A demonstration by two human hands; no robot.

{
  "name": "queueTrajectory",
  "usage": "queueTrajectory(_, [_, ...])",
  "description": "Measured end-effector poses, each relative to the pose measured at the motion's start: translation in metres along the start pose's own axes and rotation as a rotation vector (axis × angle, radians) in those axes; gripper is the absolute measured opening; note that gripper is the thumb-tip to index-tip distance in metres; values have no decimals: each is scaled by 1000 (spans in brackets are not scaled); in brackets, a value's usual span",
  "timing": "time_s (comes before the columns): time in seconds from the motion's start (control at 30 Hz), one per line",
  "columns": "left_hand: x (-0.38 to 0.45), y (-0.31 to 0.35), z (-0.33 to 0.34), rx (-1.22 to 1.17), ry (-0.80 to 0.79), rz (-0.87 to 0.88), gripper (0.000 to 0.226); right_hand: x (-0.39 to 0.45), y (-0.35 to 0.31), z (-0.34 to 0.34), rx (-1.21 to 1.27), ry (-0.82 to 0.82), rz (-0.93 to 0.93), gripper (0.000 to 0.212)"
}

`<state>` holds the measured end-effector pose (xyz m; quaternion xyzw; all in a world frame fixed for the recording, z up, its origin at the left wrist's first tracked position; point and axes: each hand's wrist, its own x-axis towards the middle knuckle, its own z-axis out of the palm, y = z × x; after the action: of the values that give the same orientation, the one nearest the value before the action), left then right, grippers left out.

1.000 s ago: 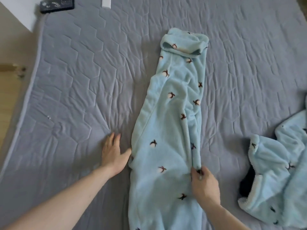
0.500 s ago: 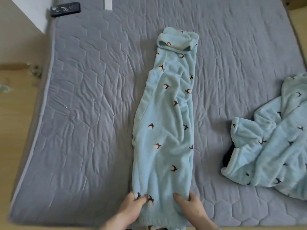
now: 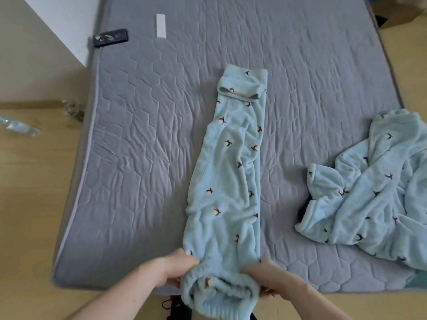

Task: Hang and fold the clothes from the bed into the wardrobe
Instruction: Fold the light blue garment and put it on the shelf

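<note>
Light blue fleece pyjama trousers (image 3: 227, 172) with small bird prints lie folded lengthwise down the middle of the grey quilted bed (image 3: 143, 139), cuffs at the far end. My left hand (image 3: 172, 267) grips the left side of the elastic waistband at the bed's near edge. My right hand (image 3: 265, 279) grips the right side of the waistband, which is raised and bunched. A matching fleece top (image 3: 369, 192) lies crumpled on the right of the bed.
A black remote-like box (image 3: 110, 37) and a white strip (image 3: 161, 26) lie near the bed's far left corner. Wooden floor (image 3: 34, 204) runs along the left and near sides, with a clear plastic wrapper (image 3: 18, 125) on it. A white wall panel stands at top left.
Both hands went from the middle of the trousers to the waistband and now grip and lift it. The view has pulled back, showing more of the bed and the fleece top.
</note>
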<state>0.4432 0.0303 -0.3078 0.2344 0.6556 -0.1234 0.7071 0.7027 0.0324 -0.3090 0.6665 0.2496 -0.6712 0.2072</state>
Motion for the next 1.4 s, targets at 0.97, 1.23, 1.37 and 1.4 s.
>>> queueTrajectory(0.97, [146,89,-78,-102,436,171,77,114,-107,-70,391,536,-239,122])
queueTrajectory(1.23, [153,82,-58,-305,420,182,55,127,-92,-68,497,443,-234,47])
queueTrajectory(1.37, [110,62,-52,-142,360,31,56,87,-68,-65,294,298,-110,39])
queueTrajectory(1.4, [96,55,-49,-74,308,-20,59,74,-60,-63,223,225,-64,40])
